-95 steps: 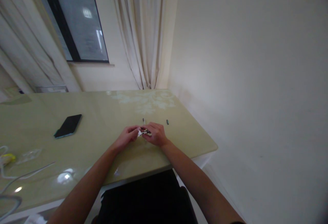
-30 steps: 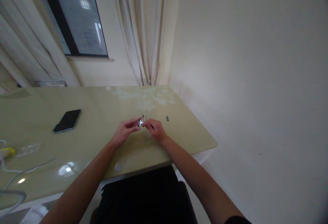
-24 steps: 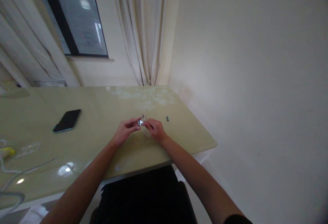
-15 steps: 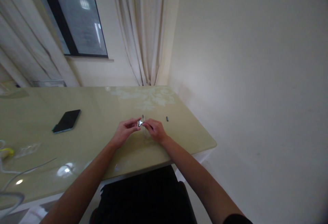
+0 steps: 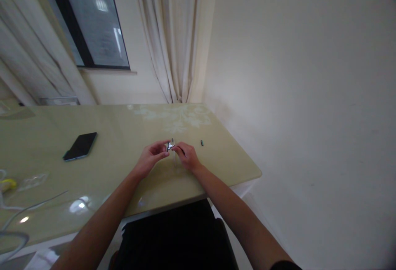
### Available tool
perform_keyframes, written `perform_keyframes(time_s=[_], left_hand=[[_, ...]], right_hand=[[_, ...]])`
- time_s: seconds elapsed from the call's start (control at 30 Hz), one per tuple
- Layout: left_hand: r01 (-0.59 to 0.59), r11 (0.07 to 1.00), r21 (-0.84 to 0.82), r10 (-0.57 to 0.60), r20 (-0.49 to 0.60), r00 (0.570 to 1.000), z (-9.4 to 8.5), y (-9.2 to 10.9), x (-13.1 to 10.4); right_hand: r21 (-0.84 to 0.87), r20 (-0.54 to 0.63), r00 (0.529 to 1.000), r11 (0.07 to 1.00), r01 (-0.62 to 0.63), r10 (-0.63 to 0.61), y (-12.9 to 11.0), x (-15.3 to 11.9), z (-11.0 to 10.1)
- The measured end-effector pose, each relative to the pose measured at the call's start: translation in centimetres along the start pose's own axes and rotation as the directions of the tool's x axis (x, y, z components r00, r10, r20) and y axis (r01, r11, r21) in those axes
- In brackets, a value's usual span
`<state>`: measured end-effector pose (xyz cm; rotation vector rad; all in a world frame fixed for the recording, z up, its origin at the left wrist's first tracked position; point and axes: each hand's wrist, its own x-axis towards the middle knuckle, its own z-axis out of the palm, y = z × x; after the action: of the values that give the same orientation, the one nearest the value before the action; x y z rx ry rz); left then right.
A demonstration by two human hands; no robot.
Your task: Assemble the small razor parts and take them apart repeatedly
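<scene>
Between my hands, over the right part of the table, is a small shiny metal piece [image 5: 170, 146], too small to name. My left hand [image 5: 151, 154] pinches its left side between thumb and fingers. The fingertips of my right hand [image 5: 186, 155] are closed on its right side. Just behind the metal piece a thin upright bit [image 5: 172, 140] shows, its kind unclear. A small dark cylinder-like object [image 5: 202, 142] lies on the table to the right of my right hand.
The glossy beige table [image 5: 117, 130] meets the wall at the right. A dark flat device [image 5: 81, 146] lies at left. Farther left are a yellow item [image 5: 8, 185], a clear plastic wrapper [image 5: 32, 182] and a grey cable [image 5: 37, 204]. Curtains [image 5: 173, 35] hang behind.
The metal piece has tilted slightly between my fingers, and more of it shows. Both hands stay in nearly the same place.
</scene>
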<state>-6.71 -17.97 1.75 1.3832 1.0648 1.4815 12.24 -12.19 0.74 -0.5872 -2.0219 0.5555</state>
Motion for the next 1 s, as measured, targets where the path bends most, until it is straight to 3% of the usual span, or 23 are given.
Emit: perform_keyframes(time_s=[0.2,0.5,1.0], left_hand=[[-0.011,1.000,0.017,0.011,-0.034,0.999,0.20,0.11,0.05],[0.005,0.998,0.067,-0.001,-0.067,0.998,0.25,-0.20,-0.06],[0.015,0.999,-0.039,-0.016,-0.048,0.999,0.13,-0.44,0.08]], right_hand=[[-0.012,0.019,1.000,1.000,0.009,-0.008,-0.02,-0.04,0.05],[-0.163,0.056,0.998,0.986,0.046,-0.038,-0.17,-0.25,-0.47],[-0.072,0.016,0.999,0.997,-0.037,0.038,-0.24,-0.03,0.09]])
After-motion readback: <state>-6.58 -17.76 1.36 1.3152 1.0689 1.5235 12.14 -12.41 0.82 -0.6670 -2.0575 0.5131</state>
